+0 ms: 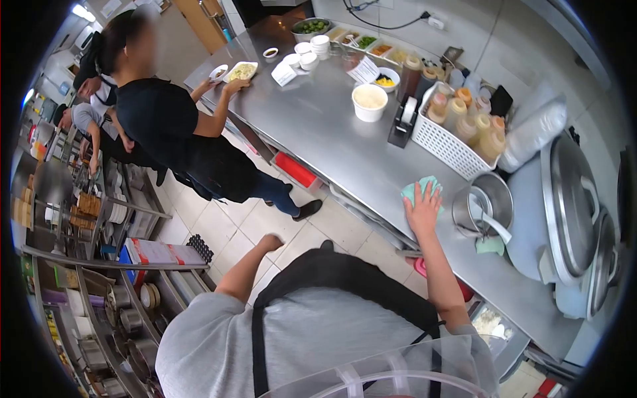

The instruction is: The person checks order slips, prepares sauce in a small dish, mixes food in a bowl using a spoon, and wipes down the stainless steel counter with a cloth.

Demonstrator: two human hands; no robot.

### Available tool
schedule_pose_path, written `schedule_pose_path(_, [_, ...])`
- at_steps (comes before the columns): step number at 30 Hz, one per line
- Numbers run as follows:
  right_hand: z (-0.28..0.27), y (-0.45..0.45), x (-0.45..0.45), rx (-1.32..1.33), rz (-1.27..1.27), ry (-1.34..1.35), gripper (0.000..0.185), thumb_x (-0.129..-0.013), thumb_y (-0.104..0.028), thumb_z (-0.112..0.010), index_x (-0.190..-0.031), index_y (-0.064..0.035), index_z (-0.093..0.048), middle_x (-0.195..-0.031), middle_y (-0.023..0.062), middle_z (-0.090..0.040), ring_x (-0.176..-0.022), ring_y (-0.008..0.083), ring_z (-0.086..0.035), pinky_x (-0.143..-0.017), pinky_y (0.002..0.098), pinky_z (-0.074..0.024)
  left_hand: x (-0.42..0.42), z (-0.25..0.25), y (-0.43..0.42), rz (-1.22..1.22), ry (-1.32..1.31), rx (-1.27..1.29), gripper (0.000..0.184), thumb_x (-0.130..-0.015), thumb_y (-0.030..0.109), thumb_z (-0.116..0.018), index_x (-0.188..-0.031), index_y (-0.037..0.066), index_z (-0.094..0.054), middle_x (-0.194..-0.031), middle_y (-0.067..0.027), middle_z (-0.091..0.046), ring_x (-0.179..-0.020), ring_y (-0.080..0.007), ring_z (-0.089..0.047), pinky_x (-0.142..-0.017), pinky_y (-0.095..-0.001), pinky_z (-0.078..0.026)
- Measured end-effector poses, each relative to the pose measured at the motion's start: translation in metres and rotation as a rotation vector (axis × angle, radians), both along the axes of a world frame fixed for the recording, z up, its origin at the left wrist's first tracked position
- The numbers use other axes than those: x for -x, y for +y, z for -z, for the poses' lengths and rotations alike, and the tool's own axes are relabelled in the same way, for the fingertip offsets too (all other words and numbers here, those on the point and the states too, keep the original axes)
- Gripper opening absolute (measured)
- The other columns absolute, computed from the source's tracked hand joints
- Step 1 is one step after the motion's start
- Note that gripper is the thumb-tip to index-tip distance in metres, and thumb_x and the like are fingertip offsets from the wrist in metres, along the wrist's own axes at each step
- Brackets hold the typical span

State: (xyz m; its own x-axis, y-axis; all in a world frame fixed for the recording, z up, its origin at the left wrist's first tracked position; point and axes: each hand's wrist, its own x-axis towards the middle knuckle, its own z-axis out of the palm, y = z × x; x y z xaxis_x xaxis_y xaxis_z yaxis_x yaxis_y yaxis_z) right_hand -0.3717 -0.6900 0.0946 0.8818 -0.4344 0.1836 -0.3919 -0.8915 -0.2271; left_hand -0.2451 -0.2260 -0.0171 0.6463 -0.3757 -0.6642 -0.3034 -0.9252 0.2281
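On the steel counter [318, 132], my right hand [423, 209] lies on a light green cloth [431, 182], its fingers spread over it. Just right of that hand is a metal pot [494, 192] with a white-handled utensil leaning in it, and another green cloth [490, 245] lies below the pot. My left hand [269, 243] hangs over the tiled floor, away from the counter. It looks curled and slightly blurred, and what it might hold cannot be made out.
A white basket of sauce bottles [458, 142], a tape dispenser [403, 123] and a white tub [369, 102] stand along the counter. A co-worker [159, 126] stands at its far left with two dishes. Shelves with pans [126, 312] are at the left.
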Motion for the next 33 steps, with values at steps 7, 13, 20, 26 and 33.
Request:
schedule_pose_path(7, [0.015, 0.081, -0.152, 0.131, -0.28, -0.016, 0.059, -0.083, -0.046, -0.038, -0.129, -0.0082, -0.035, -0.136, 0.0189, -0.023, -0.126, 0.0397, -0.015, -0.102, 0.0509, -0.0119, 0.057, 0.071, 0.193, -0.149, 0.242, -0.207, 0.049, -0.082, 0.048, -0.043, -0.071, 0.003, -0.059, -0.068, -0.0117, -0.06, -0.061, -0.0231, -0.06, -0.055, -0.0343, -0.049])
schedule_pose_path(13, [0.01, 0.131, -0.282, 0.015, -0.373, -0.029, 0.057, -0.085, -0.044, -0.036, -0.13, -0.0095, -0.033, -0.137, 0.0173, -0.022, -0.127, 0.0381, -0.014, -0.102, 0.0502, -0.0105, 0.056, 0.085, 0.206, 0.337, 0.074, -0.071, 0.036, -0.085, 0.036, -0.044, -0.092, 0.005, -0.058, -0.089, -0.0138, -0.06, -0.078, -0.0234, -0.06, -0.06, -0.0351, -0.049])
schedule_pose_path(20, [0.01, 0.193, -0.279, 0.046, -0.67, -0.047, 0.054, -0.084, -0.044, -0.04, -0.128, -0.0137, -0.035, -0.136, 0.0142, -0.026, -0.126, 0.0361, -0.02, -0.101, 0.0481, -0.017, -0.009, 0.02, 0.118, -0.455, 0.183, 0.065, 0.03, -0.076, 0.038, -0.055, -0.088, 0.012, -0.065, -0.085, -0.0163, -0.062, -0.081, -0.0271, -0.061, -0.069, -0.0338, -0.049])
schedule_pose_path(26, [-0.018, 0.132, -0.15, 0.013, -0.567, 0.019, 0.052, -0.081, -0.042, -0.047, -0.125, -0.0144, -0.039, -0.133, 0.0121, -0.031, -0.123, 0.0332, -0.027, -0.099, 0.0466, -0.0239, -0.05, 0.06, 0.094, -0.169, 0.096, 0.234, 0.041, -0.074, 0.047, -0.051, -0.086, 0.011, -0.066, -0.084, -0.0135, -0.063, -0.081, -0.029, -0.06, -0.074, -0.0369, -0.047])
schedule_pose_path(33, [-0.022, 0.06, 0.032, 0.034, -0.125, 0.079, 0.056, -0.073, -0.033, -0.06, -0.122, -0.0117, -0.043, -0.13, 0.0149, -0.035, -0.12, 0.0352, -0.031, -0.1, 0.0455, -0.0235, -0.051, 0.079, 0.045, -0.091, 0.189, -0.021, 0.042, -0.075, 0.044, -0.048, -0.081, 0.005, -0.064, -0.076, -0.0133, -0.062, -0.072, -0.0261, -0.061, -0.069, -0.0358, -0.049])
